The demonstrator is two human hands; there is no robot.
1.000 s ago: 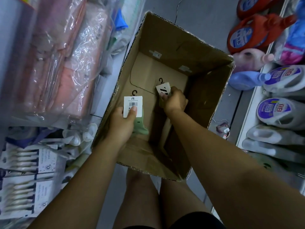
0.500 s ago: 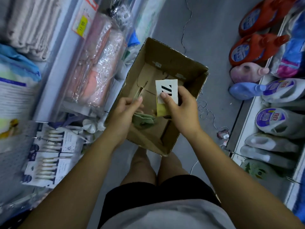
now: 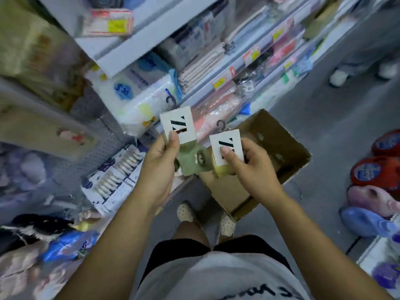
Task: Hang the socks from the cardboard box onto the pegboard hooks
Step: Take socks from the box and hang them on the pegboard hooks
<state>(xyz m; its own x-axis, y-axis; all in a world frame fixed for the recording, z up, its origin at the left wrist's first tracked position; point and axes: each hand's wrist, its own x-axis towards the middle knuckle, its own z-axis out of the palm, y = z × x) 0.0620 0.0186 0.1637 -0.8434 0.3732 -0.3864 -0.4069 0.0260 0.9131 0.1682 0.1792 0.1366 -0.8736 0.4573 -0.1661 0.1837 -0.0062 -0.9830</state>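
My left hand point(image 3: 161, 158) pinches a green sock pair point(image 3: 191, 159) by its white "ZL" card, black hanger hook on top. My right hand point(image 3: 249, 163) pinches a second pair, yellowish point(image 3: 224, 169), by the same kind of white card with a black hook. Both pairs are held up side by side above the open cardboard box point(image 3: 287, 152), which stands on the floor in front of my feet. A grey pegboard point(image 3: 97, 146) is at the left, blurred, with carded goods hanging on it; its hooks are not clear.
Shelves with packaged textiles and tissue packs point(image 3: 147, 94) fill the upper left and centre. Detergent bottles point(image 3: 374, 169) stand along the right. Another person's shoes point(image 3: 339, 77) are on the grey floor at the upper right.
Both hands have lifted the two sock pairs up out of the box. My head has risen and turned left, so the shelves and pegboard now show and the box looks smaller.
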